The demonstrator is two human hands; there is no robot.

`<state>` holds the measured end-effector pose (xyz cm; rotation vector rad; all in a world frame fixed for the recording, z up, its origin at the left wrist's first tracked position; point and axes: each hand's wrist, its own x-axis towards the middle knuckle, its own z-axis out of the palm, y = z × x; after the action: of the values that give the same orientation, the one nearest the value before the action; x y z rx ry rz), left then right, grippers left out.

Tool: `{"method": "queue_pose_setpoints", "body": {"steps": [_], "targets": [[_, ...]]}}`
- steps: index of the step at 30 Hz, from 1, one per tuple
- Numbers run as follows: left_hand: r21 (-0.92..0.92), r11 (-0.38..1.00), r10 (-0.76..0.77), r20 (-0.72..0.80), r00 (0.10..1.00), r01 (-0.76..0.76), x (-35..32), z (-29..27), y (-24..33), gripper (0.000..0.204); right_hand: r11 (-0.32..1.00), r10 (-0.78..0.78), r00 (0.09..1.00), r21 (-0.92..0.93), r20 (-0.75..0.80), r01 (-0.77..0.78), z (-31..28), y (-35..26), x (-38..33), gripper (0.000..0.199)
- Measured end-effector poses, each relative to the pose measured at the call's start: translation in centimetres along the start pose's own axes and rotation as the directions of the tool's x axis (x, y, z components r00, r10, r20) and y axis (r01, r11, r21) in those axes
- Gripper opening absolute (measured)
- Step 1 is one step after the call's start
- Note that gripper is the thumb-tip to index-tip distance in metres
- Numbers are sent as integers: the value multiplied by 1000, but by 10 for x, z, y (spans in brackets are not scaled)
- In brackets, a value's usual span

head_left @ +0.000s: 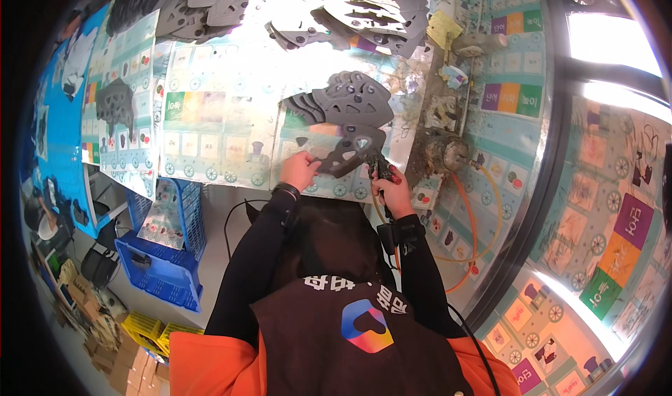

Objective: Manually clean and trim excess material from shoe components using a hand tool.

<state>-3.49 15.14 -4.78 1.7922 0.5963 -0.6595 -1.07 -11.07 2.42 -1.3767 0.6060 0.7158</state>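
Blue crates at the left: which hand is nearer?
Left. The left hand, at the edge of the grey piece, is right of the blue crates; the right hand, gripping a black-and-red tool, is farther right.

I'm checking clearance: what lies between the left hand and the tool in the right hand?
In the head view, a grey piece lies between the left hand and the tool.

Grey pc. (344, 146) in my L hand (299, 171): matt, smooth-ish; plas. or foam rubber, can't tell which. Tool (381, 169) in my R hand (396, 194): dk., metal-looking w/ some glossy red. Table sheet (224, 133): smooth, glossy, lots of glare. Pot (448, 151): rough, crusted. Orange hose (474, 214): smooth, rubbery. Crate (164, 278): hard blue plas. My sleeves (245, 277) & apron (301, 340): matt cloth.
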Motion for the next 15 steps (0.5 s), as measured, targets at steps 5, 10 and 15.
{"method": "queue_pose_setpoints", "body": {"steps": [5,10,15], "targets": [[-4,1000,-7,-3,1000,7,1,1,-3,21,996,70,997,-58,14,-70,12,-5,-2,18],[-14,1000,-2,-8,1000,1,-1,0,0,20,994,83,995,-76,58,-79,24,-9,-6,17],[-1,1000,10,-1,1000,-10,0,-2,-2,19,991,90,994,-106,69,-82,32,-8,-11,19]]}}
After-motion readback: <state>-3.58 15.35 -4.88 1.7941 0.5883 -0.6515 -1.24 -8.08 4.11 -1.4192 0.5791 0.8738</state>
